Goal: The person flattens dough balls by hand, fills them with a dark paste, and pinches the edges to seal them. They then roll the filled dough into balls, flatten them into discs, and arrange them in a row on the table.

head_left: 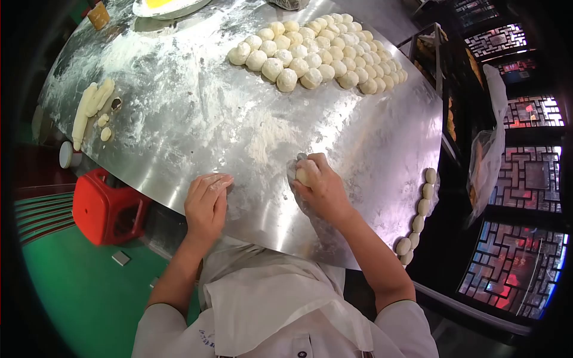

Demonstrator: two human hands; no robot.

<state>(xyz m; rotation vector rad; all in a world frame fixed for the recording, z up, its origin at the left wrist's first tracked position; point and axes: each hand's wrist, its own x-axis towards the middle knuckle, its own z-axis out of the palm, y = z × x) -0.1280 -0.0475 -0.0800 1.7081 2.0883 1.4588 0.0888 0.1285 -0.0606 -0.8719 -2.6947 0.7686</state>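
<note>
My right hand [324,187] is curled over a small pale dough ball [302,176] on the metal tabletop, and its fingers partly hide the ball. My left hand [208,201] hovers near the front edge of the table, fingers extended and bent a little, with nothing in it. Flour dusts the fingertips. Ahead of the hands, many round floured dough balls [314,59] sit packed together. Along the right edge runs a row of smaller oval dough pieces [419,223].
The round steel table [239,128] is streaked with flour. Dough strips [91,107] and small scraps lie at the left. A white bowl [170,7] with yellow contents stands at the back. Beside the table are a red stool [98,206] and, at right, a dark rack [459,119].
</note>
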